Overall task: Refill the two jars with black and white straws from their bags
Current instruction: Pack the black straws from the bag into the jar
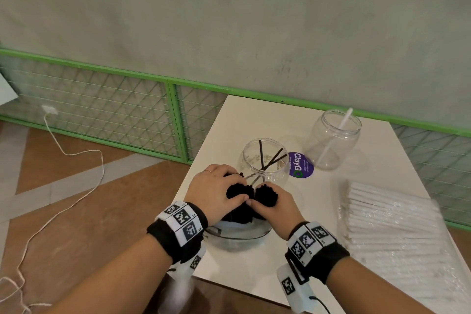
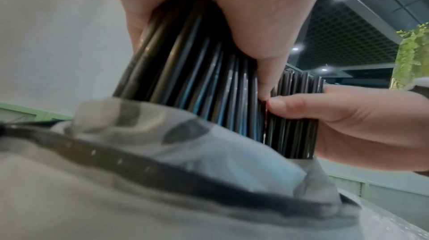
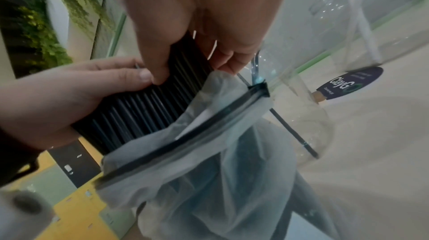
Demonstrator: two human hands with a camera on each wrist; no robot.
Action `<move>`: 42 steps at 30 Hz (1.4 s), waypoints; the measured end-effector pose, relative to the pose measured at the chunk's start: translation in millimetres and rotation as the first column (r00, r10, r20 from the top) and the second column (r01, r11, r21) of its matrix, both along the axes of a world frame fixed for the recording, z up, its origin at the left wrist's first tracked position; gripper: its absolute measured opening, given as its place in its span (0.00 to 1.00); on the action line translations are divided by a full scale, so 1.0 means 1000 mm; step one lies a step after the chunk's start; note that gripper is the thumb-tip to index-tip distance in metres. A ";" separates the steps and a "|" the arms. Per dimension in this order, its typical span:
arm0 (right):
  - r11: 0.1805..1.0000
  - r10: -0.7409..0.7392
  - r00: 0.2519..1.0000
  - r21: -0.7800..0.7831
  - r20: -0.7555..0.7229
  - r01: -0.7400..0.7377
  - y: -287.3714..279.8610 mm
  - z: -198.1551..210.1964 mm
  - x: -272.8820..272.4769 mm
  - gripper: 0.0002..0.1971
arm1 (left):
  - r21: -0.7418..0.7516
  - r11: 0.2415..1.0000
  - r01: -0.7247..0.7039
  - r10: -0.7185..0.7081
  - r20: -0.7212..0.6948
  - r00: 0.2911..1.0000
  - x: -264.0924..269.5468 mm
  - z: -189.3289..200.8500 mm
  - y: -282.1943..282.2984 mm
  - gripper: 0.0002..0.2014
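Note:
Both hands grip black straws (image 1: 239, 192) that stand up out of a clear plastic bag (image 1: 238, 236) at the table's near edge. My left hand (image 1: 224, 190) curls around the larger bunch (image 2: 185, 60). My right hand (image 1: 270, 202) holds a smaller bunch (image 2: 293, 115) beside it, and the two thumbs touch. Just behind the hands stands a clear jar (image 1: 265, 160) with a few black straws. A second clear jar (image 1: 334, 140) farther right holds one white straw. A bag of white straws (image 1: 395, 224) lies at the right.
The white table (image 1: 254, 120) carries a purple round sticker (image 1: 299, 164) between the jars. A green wire fence (image 1: 168, 107) runs behind it. A white cable (image 1: 76, 153) trails over the brown floor on the left.

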State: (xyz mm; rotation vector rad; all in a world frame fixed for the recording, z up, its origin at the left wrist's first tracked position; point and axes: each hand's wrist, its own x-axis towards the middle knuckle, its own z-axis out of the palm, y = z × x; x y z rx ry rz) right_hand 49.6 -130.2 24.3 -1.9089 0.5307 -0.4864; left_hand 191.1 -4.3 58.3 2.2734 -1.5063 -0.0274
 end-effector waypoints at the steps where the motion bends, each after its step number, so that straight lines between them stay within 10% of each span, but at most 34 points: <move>1: 1.000 -0.010 1.000 0.023 0.011 0.010 -0.001 0.002 -0.002 0.10 | -0.008 1.000 -0.003 0.003 0.009 1.000 -0.001 -0.001 0.000 0.21; 14: 0.983 -0.067 0.976 0.184 0.208 0.028 -0.011 0.050 -0.007 0.03 | 0.069 0.998 0.009 -0.010 0.021 1.000 0.000 0.003 0.002 0.24; 30: 0.996 -0.037 0.999 0.076 -0.024 0.039 -0.001 0.021 0.009 0.09 | 0.127 0.992 0.018 -0.024 0.044 0.999 0.004 0.004 -0.001 0.43; 42: 1.000 -0.029 0.996 -0.007 0.086 0.030 0.002 0.031 -0.001 0.13 | 0.024 1.000 0.011 -0.011 0.000 1.000 0.006 -0.004 0.002 0.19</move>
